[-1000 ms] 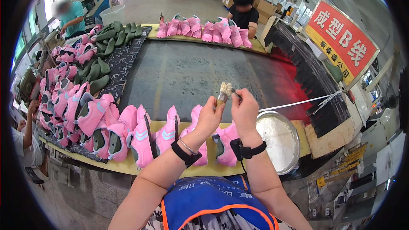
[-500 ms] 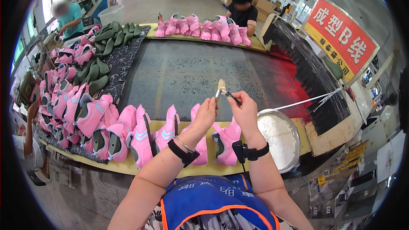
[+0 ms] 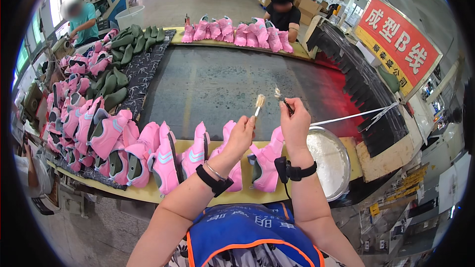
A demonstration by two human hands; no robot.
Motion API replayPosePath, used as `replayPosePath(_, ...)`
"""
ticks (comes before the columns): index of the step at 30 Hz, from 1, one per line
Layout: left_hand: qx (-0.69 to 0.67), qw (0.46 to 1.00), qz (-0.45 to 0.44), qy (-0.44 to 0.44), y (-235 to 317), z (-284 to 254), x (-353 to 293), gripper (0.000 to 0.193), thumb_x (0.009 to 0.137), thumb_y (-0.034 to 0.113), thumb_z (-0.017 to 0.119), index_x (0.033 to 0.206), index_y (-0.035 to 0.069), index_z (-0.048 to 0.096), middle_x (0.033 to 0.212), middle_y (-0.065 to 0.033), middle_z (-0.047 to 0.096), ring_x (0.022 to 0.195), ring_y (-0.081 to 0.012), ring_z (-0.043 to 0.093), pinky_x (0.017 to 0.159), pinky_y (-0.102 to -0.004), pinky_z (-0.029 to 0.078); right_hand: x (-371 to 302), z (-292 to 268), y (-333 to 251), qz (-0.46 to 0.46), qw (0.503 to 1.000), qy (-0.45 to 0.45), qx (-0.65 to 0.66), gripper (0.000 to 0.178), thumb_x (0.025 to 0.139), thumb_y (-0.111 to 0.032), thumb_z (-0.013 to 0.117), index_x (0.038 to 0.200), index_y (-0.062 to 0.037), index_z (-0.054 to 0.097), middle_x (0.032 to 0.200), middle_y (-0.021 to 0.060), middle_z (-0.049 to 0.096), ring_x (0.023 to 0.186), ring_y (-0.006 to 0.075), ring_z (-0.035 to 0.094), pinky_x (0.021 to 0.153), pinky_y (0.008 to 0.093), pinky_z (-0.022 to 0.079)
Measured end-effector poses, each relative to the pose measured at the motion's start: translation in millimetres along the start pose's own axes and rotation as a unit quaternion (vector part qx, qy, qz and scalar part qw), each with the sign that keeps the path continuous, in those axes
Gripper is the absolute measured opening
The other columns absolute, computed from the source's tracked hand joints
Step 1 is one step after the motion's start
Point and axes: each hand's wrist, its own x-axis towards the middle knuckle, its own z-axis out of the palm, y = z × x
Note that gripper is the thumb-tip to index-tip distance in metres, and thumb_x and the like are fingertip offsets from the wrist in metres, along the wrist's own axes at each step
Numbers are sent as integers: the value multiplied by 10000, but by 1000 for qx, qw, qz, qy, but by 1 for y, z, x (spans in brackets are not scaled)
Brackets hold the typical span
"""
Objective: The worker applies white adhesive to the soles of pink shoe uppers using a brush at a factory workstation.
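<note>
My left hand [image 3: 242, 136] is closed round a small brush [image 3: 259, 105], its pale bristles pointing up. My right hand [image 3: 296, 121] grips a small dark-handled tool [image 3: 288, 107] with a whitish tuft at its tip; its exact kind is too small to make out. A gap separates the tool from the brush, and both are above the dark belt [image 3: 213, 86]. Below my hands, a row of pink shoe uppers [image 3: 192, 155] stands on the yellow ledge [image 3: 188, 195]. Beside my right wrist is a round metal pan [image 3: 326, 165] of white matter.
Pink uppers [image 3: 106, 131] and green shoe lasts [image 3: 115, 98] are heaped at the left. More pink uppers [image 3: 257, 32] line the far ledge, where a person [image 3: 283, 14] sits. Another person [image 3: 81, 22] works far left. A white cord [image 3: 354, 113] stretches by the red sign [image 3: 398, 44].
My right hand has moved right, taking the dark-handled tool away from the brush bristles. The left hand has shifted slightly, still gripping the brush.
</note>
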Motion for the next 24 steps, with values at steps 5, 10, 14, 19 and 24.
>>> replayPosePath(5, -14, 1000, 21, 19, -2, -5, 7, 341, 1059, 370, 493, 919, 60, 488, 638, -15, 501, 537, -102, 463, 470, -279, 359, -15, 1, -2, 37, 995, -93, 14, 214, 870, -179, 735, 961, -5, 652, 762, 122, 699, 638, 228, 665, 621, 337, 504)
replayPosePath(10, 32, 997, 71, 23, -8, -1, 8, 354, 1057, 372, 498, 910, 50, 483, 630, -35, 519, 539, -110, 491, 476, -292, 373, -17, 4, -6, 48, 992, -119, -3, 193, 874, -140, 738, 967, 13, 666, 766, 73, 683, 664, 109, 604, 610, 275, 468)
replayPosePath(14, 31, 997, 72, 28, -6, -1, 8, 355, 1058, 369, 494, 906, 49, 486, 626, -35, 513, 537, -117, 501, 473, -295, 375, -20, 13, -9, 12, 996, -83, 2, 173, 871, -128, 734, 952, 11, 670, 761, 87, 684, 650, 121, 612, 601, 285, 469)
replayPosePath(19, -70, 998, -2, -1, 1, 0, 2, 346, 1058, 367, 492, 894, 63, 477, 644, -17, 490, 527, -108, 480, 456, -272, 352, -17, 21, -4, -4, 998, -58, -8, 151, 872, -126, 713, 935, -1, 656, 791, 155, 684, 695, 298, 679, 639, 374, 514)
replayPosePath(24, -73, 997, -9, -23, -3, 3, -6, 291, 1059, 345, 505, 914, 97, 455, 625, 9, 447, 470, -70, 378, 401, -251, 273, 13, 7, 7, 21, 999, 1, -28, 162, 888, -140, 701, 941, 6, 654, 782, 150, 702, 704, 286, 689, 659, 375, 519)
